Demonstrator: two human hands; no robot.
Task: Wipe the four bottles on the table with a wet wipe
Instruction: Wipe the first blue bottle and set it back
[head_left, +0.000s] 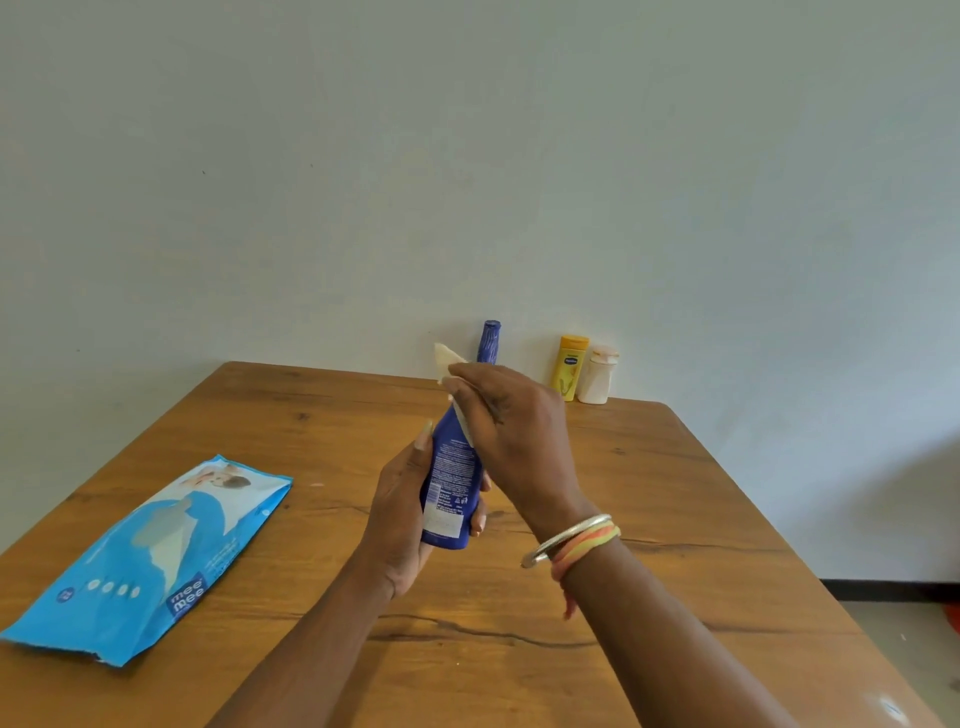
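Blue bottle (451, 483) — gripped in left hand (400, 514), wipe (448, 359) on top.

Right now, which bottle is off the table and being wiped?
The dark blue bottle with white print, held in the left hand; the right hand presses the wipe on it. The others stand at the wall.

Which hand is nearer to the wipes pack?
Left. The left hand grips the held blue bottle toward the wipes pack; the right hand works farther away, across the bottle.
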